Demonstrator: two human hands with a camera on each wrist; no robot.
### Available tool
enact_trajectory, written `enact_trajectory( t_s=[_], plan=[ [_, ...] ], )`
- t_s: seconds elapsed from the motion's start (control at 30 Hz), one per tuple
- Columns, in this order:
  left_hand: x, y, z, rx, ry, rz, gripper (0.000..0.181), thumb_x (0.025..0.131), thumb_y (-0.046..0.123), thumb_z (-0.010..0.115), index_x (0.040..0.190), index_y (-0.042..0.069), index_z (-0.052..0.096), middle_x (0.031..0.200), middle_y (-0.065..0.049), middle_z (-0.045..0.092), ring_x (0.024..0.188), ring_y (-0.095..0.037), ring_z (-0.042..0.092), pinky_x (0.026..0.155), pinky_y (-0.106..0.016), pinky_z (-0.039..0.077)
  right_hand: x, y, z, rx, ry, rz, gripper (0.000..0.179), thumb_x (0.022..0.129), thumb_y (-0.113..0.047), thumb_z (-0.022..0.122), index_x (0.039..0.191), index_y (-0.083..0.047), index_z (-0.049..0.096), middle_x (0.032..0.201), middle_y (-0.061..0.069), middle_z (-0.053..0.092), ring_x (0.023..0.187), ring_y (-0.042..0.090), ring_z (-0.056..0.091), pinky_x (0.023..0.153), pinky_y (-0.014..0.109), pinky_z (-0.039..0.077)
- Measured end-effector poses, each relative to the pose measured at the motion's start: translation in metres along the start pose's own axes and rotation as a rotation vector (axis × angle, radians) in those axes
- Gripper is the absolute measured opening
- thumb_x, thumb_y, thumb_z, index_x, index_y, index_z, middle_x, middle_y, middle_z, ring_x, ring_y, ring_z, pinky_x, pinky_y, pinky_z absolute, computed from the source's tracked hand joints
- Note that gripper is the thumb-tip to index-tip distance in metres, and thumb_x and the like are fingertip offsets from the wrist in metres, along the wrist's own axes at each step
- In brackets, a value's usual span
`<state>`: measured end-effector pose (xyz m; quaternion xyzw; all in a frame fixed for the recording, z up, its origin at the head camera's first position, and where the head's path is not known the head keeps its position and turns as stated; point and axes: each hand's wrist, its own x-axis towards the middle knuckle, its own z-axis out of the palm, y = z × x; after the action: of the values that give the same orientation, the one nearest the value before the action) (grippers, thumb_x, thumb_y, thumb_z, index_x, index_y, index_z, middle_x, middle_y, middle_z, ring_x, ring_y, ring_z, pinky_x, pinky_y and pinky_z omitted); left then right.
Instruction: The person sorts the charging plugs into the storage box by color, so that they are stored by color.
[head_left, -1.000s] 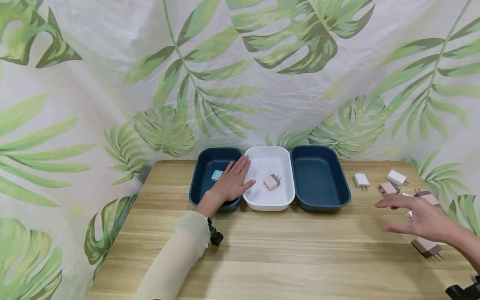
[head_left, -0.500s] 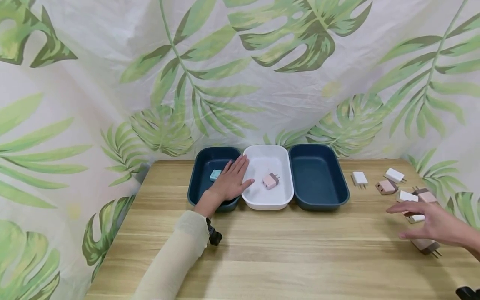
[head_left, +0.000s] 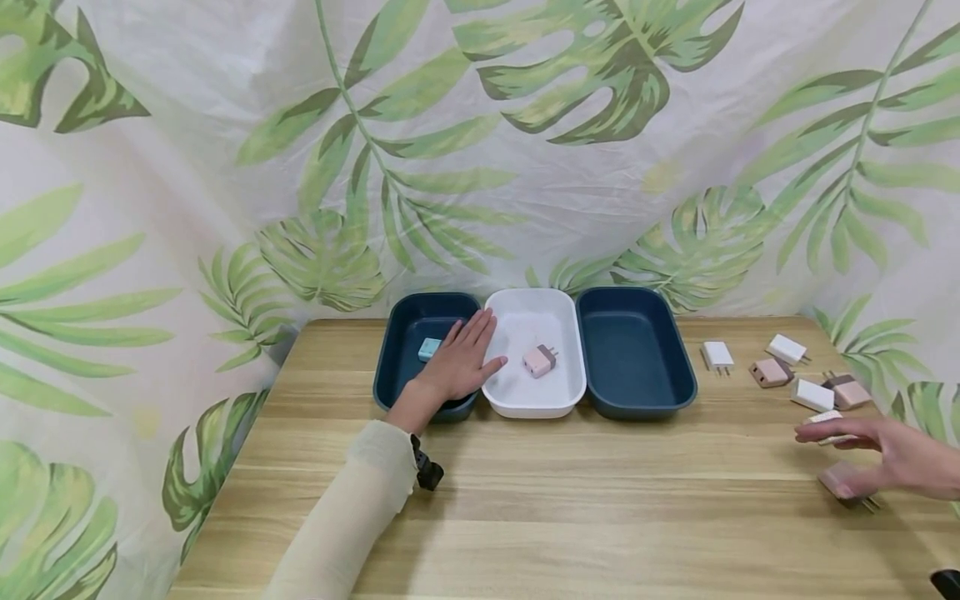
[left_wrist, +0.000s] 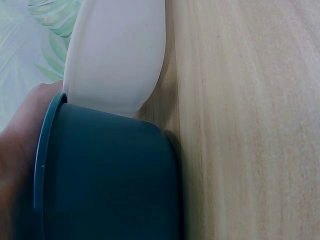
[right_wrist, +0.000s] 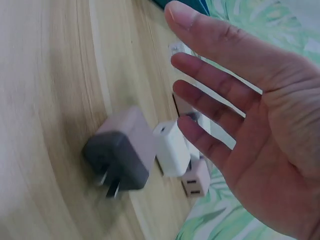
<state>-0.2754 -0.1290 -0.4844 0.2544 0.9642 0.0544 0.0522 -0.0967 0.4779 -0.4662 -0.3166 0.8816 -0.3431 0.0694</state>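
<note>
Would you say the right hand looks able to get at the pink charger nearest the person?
Probably yes: the empty right hand hovers near the pink charger, with nothing visible in the way.

Nearest charger (head_left: 832,473): partly behind right hand (head_left: 900,457). Left blue tray (head_left: 399,315): partly behind left hand (head_left: 456,360). Black device (head_left: 948,583): cropped, right edge, head view.

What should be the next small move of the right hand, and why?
Probably the right hand should lower a little and pinch the frontmost pink-and-grey charger between thumb and fingers. The hand is open and holds nothing, and in the head view its thumb already overlaps that charger, which lies on the wooden table.
</note>
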Motion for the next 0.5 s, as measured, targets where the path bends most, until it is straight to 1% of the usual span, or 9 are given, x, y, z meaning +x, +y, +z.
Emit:
enact_trajectory(
  t_s=[0.1, 0.17, 0.23, 0.33, 0.4, 0.5],
  plan=[
    [0.000, 0.000, 0.000, -0.001, -0.002, 0.000, 0.083, 0.112, 0.061, 0.031, 0.171, 0.010, 0.003, 0.179, -0.003, -0.005, 0.165, -0.021, -0.006, 0.133, -0.047, 0.001, -0.005, 0.008, 0.001, 0.073, -0.015, -0.085, 0.074, 0.070, 0.014, 0.089, 0.139, 0.002, 0.063, 0.145, -0.024, 0.061, 0.132, -0.016, 0.048, 0.092, 0.005, 0.046],
    [-0.001, 0.000, -0.001, -0.004, -0.004, -0.003, 0.083, 0.112, 0.061, 0.032, 0.171, 0.010, 0.003, 0.179, -0.003, -0.005, 0.165, -0.021, -0.006, 0.133, -0.047, 0.001, -0.008, 0.014, 0.002, 0.112, -0.028, -0.123, 0.075, 0.069, 0.016, 0.088, 0.139, 0.005, 0.062, 0.148, -0.023, 0.059, 0.136, -0.017, 0.044, 0.093, 0.006, 0.048],
    [0.001, -0.002, 0.001, -0.011, -0.003, -0.004, 0.084, 0.111, 0.061, 0.032, 0.171, 0.011, 0.003, 0.179, -0.003, -0.006, 0.165, -0.020, -0.007, 0.133, -0.047, 0.000, -0.011, 0.019, 0.002, 0.144, -0.044, -0.145, 0.078, 0.069, 0.018, 0.087, 0.141, 0.004, 0.061, 0.150, -0.021, 0.058, 0.137, -0.016, 0.043, 0.091, 0.008, 0.050],
    [0.004, -0.005, 0.004, -0.020, -0.005, -0.006, 0.084, 0.111, 0.062, 0.033, 0.171, 0.012, 0.002, 0.179, -0.002, -0.007, 0.165, -0.020, -0.008, 0.133, -0.046, -0.001, -0.016, 0.028, 0.003, 0.168, -0.069, -0.151, 0.081, 0.069, 0.021, 0.085, 0.144, 0.003, 0.060, 0.152, -0.021, 0.057, 0.137, -0.015, 0.043, 0.089, 0.011, 0.052],
    [0.005, -0.005, 0.005, -0.023, -0.007, -0.005, 0.084, 0.111, 0.062, 0.032, 0.171, 0.012, 0.001, 0.179, -0.001, -0.007, 0.165, -0.020, -0.008, 0.133, -0.046, -0.001, -0.019, 0.031, 0.003, 0.162, -0.076, -0.129, 0.081, 0.070, 0.020, 0.085, 0.145, 0.001, 0.060, 0.152, -0.022, 0.056, 0.136, -0.015, 0.043, 0.087, 0.012, 0.053],
    [0.003, -0.002, 0.002, -0.021, -0.009, -0.004, 0.083, 0.112, 0.060, 0.033, 0.171, 0.011, 0.003, 0.179, -0.003, -0.006, 0.165, -0.021, -0.007, 0.133, -0.047, 0.000, -0.025, 0.034, 0.004, 0.150, -0.070, -0.105, 0.080, 0.071, 0.018, 0.086, 0.144, 0.001, 0.059, 0.151, -0.024, 0.056, 0.135, -0.016, 0.043, 0.086, 0.013, 0.054]
  ],
)
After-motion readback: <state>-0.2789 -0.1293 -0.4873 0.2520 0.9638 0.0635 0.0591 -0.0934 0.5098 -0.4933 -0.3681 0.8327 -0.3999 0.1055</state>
